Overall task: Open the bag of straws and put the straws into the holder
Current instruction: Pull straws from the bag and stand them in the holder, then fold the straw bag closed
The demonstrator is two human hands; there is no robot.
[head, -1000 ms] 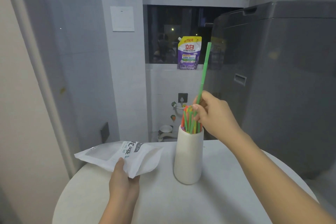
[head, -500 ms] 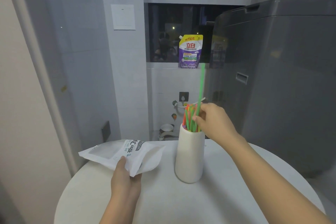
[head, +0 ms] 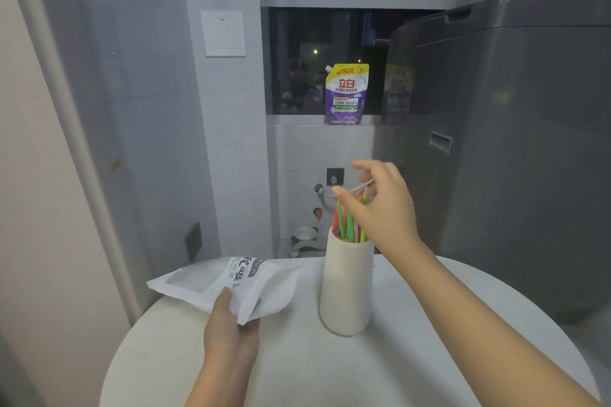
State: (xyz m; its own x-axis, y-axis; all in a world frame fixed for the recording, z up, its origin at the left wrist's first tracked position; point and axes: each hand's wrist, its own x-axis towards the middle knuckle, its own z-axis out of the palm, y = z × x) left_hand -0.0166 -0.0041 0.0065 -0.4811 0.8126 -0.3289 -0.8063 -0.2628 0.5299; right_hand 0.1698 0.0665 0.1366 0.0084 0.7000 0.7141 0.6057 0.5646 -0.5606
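A white ribbed holder point(head: 346, 287) stands on the round white table point(head: 380, 370), filled with several green, orange and yellow straws point(head: 347, 225). My right hand point(head: 380, 205) hovers just above and behind the straw tops, fingers spread, holding nothing that I can make out. My left hand point(head: 231, 337) grips the lower corner of the white straw bag point(head: 228, 284), which is lifted off the table to the left of the holder, its open end toward the holder.
A grey washing machine point(head: 512, 149) stands close behind the table on the right. A purple detergent pouch point(head: 346, 94) sits on the window sill. Wall and door frame lie to the left; pipes and a floor drain are behind the table.
The tall green straw that my right hand held has dropped down into the holder. My right hand has let go and opened above the straws. The bag stays in my left hand.
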